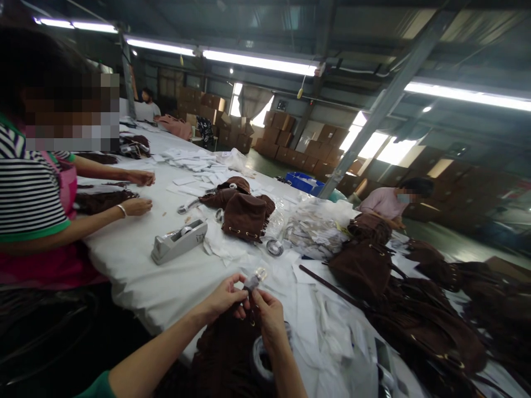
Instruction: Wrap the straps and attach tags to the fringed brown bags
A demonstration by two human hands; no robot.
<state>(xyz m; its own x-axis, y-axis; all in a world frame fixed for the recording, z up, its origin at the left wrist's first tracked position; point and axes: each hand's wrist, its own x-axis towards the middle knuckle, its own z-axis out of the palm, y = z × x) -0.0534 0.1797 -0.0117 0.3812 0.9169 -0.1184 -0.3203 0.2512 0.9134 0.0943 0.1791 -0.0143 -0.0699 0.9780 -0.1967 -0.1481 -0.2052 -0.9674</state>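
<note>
Left hand (224, 297), right hand (269, 316): fingers (241, 294) pinching clear plastic packet (253, 281) over fringed brown suede bag (226, 354).

Tape dispenser (178, 241) past L hand (224, 296) (blocking)

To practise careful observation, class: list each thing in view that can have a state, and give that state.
Left hand: pinching a small clear packet
Right hand: pinching the same packet
Tape dispenser: upright on the white-covered table, tape loaded
Fringed brown suede bag: lying on the table
Cardboard boxes: stacked on the floor
</note>
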